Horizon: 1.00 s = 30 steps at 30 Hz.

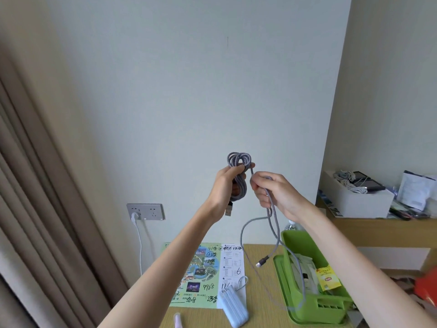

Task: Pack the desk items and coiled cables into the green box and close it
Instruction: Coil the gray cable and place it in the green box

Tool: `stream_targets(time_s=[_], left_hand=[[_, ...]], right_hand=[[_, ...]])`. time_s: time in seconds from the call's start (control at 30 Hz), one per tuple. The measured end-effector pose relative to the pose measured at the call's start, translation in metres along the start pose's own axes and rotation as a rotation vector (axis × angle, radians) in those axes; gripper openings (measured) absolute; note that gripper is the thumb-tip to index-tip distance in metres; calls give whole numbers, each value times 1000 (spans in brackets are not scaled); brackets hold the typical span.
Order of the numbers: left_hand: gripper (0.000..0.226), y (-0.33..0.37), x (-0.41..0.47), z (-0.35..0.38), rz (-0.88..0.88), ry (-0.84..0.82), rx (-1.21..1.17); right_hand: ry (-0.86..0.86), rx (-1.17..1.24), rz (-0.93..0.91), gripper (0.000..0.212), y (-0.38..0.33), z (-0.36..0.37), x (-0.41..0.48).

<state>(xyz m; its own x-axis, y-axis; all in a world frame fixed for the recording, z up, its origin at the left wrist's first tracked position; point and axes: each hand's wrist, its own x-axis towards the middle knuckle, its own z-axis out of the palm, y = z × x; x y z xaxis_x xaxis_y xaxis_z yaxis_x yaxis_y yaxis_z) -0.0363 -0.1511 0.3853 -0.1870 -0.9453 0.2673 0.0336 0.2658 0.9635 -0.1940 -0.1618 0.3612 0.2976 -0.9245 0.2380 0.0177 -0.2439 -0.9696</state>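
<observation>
I hold a grey braided cable (238, 162) up in front of the wall. My left hand (224, 185) grips its coiled loops, and a dark USB plug hangs below that hand. My right hand (272, 190) pinches the loose strand just right of the coil. The free end drops down to a small connector (261, 262) above the desk. The green box (307, 304) stands open at the lower right of the desk and holds a yellow tea packet (328, 278) and other small items. A light blue power bank (234, 306) lies on the desk.
A map leaflet and printed sheet (208, 275) lie on the wooden desk (262, 290). A wall socket (145, 211) with a white plug sits at left, curtains further left. A shelf at right carries a white box of cables (354, 195). A red object (425, 287) shows at far right.
</observation>
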Motion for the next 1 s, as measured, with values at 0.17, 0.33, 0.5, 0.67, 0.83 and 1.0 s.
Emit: stream_targets(time_s=[0.17,0.33,0.5,0.67,0.83,1.0], left_hand=[[29,12,-12,8,19,-57,-5],[23,18,-22,7,5,-28,50],[25,24,-30,-3,-9,-1,-116],[26,30,-41,-15,-101,29,-436],[25,37,-45,-27,-117,93,-431],[24,40,-39,-33,-122,237,-433]], right_hand=[[-17,13,17,33,-7,11,-10],[68,-85,-41,28,-15,22,-21],[150,-67,-97,26,-28,28,-31],[216,-29,-131,28,-44,27,-42],[235,-117,-217,24,-54,20,-53],[362,21,-262,19,-53,11,-62]])
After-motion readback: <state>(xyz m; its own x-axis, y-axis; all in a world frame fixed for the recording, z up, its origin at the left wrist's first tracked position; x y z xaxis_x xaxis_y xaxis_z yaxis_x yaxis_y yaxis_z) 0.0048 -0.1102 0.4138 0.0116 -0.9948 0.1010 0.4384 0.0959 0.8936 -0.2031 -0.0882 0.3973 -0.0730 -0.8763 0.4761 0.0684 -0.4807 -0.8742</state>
